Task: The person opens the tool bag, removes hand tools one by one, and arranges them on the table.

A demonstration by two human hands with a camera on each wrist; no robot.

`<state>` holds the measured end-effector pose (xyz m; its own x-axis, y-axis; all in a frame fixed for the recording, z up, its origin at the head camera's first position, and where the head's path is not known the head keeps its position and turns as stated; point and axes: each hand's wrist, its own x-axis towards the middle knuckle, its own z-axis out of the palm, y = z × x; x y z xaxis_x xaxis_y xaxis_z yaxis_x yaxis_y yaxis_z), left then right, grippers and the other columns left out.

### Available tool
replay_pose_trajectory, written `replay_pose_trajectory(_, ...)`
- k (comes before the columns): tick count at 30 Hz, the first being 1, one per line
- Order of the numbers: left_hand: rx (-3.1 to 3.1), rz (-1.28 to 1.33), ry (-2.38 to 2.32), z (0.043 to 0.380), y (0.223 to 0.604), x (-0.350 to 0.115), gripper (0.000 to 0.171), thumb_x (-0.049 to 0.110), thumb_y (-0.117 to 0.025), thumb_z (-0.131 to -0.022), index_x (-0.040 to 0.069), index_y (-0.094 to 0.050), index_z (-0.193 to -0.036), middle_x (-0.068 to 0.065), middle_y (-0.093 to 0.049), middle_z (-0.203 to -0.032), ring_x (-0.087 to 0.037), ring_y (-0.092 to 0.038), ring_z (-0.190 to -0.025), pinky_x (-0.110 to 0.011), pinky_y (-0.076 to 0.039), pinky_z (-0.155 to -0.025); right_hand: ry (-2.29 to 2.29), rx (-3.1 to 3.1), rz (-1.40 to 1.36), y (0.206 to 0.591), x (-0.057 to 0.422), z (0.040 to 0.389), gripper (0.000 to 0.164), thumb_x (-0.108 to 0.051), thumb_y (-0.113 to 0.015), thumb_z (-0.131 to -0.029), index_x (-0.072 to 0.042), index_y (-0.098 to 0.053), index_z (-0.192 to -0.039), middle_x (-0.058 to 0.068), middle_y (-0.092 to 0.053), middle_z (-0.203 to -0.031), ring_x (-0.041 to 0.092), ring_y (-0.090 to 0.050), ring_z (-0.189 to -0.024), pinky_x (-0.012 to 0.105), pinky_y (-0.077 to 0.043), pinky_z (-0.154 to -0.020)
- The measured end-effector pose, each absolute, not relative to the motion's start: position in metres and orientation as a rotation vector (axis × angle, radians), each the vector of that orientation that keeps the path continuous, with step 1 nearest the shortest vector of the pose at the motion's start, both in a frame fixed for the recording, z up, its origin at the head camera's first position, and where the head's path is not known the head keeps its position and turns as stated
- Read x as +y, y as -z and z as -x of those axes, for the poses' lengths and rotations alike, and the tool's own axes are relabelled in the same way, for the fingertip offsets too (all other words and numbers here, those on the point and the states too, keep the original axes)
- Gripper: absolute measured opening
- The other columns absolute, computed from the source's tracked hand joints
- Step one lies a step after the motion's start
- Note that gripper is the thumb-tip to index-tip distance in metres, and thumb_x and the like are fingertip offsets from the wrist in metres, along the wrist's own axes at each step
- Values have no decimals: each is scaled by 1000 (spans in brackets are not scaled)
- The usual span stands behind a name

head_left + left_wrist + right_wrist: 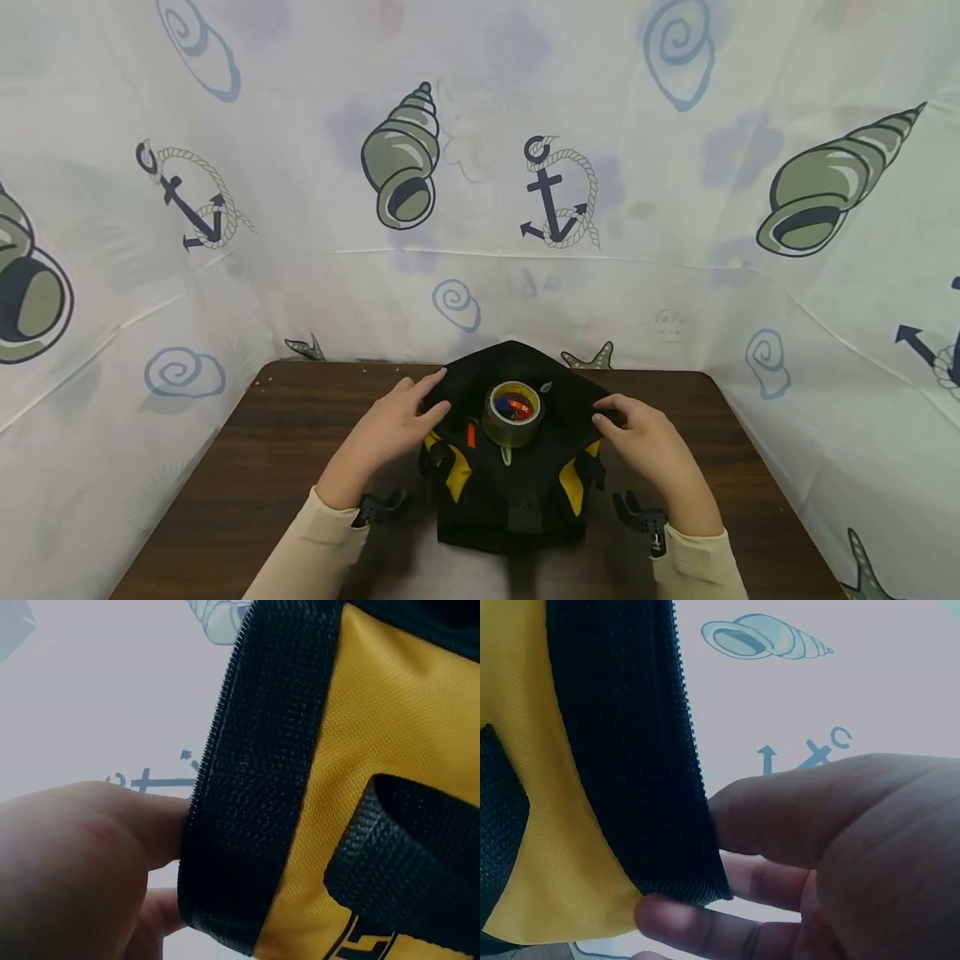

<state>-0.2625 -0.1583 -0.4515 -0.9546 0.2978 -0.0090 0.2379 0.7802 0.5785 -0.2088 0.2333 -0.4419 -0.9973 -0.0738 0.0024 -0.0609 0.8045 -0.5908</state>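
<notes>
A black tool bag (483,512) with yellow side panels sits in front of me, its zippered mouth spread wide. My left hand (390,425) holds the left edge of the mouth; in the left wrist view, its fingers pass behind the black zipper band (247,772). With thumb and fingers, my right hand (648,437) pinches the right edge, one fingertip lying over the bag's lower corner in the right wrist view. Inside the bag lies a roll of tape (512,431), with small red and blue things in its core. An orange piece (471,434) shows beside it.
The bag stands on a dark wood-grain table (315,417). Behind and at both sides hangs a pale curtain (480,167) printed with shells and anchors. A black strap loop (405,855) sticks out from the bag's yellow side.
</notes>
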Motion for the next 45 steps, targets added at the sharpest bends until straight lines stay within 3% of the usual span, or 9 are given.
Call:
replay_pose_trajectory(2,2858,-458,-925,263,452,-157,74,63,-57,-108,34,-35,-173,-14,-54,-117,-25,-55,-74,-39,-46,-68,987,2952,138,440,232,208,39,-37,-63,-112,-16,-68,-145,15,-72,-142,28,-73,-109,50,-60,-86)
replay_pose_trajectory(5,2836,-480,-950,263,453,-157,86,74,-59,-102,34,-32,-174,-10,-51,-116,-20,-53,-73,-36,-45,-67,1006,2956,159,439,229,207,36,-35,-64,-112,-16,-69,-142,9,-75,-116,22,-66,-86,39,-54,-72)
replay_pose_trajectory(8,2794,-530,-955,262,453,-159,91,75,-61,-100,34,-28,-175,-9,-50,-118,-18,-52,-74,-35,-45,-66,1031,3004,168,438,226,206,31,-32,-65,-111,-16,-71,-137,3,-64,-89,19,-52,-66,31,-43,-60)
replay_pose_trajectory(11,2762,-555,-949,261,453,-160,93,76,-62,-99,37,-23,-175,-8,-50,-117,-18,-53,-75,-35,-45,-66,1074,3072,189,437,220,204,25,-30,-66,-111,-18,-74,-131,0,-55,-79,17,-45,-58,29,-38,-54)
replay_pose_trajectory(18,2743,-555,-946,261,454,-163,96,79,-62,-98,45,-16,-174,-6,-52,-126,-18,-57,-83,-36,-47,-69,1234,3176,291,429,204,195,16,-31,-69,-110,-21,-76,-120,-3,-57,-80,15,-50,-63,29,-43,-59)
replay_pose_trajectory(26,2737,-553,-929,261,451,-161,104,78,-63,-97,37,-12,-177,-6,-53,-128,-18,-58,-87,-36,-48,-71,1395,3137,392,400,192,184,10,-31,-69,-110,-28,-74,-118,-5,-63,-87,16,-56,-73,29,-47,-66)
replay_pose_trajectory(30,2724,-541,-926,260,451,-162,107,78,-65,-95,38,-9,-177,-7,-53,-129,-18,-58,-87,-36,-49,-71,1389,3084,474,380,181,187,12,-31,-70,-109,-27,-73,-121,-4,-65,-90,19,-58,-75,30,-50,-67)
replay_pose_trajectory(38,2697,-577,-951,261,454,-161,97,75,-67,-96,50,-15,-173,-6,-52,-122,-19,-57,-78,-36,-48,-67,1374,2907,523,354,154,217,18,-36,-68,-110,-23,-72,-122,5,-67,-94,24,-60,-81,37,-51,-74)
replay_pose_trajectory(45,2697,-555,-936,261,456,-160,98,77,-65,-97,47,-13,-174,-9,-57,-132,-17,-60,-87,-38,-52,-75,1364,2733,402,366,128,262,23,-31,-70,-109,-12,-70,-123,14,-70,-97,22,-69,-80,37,-60,-77)
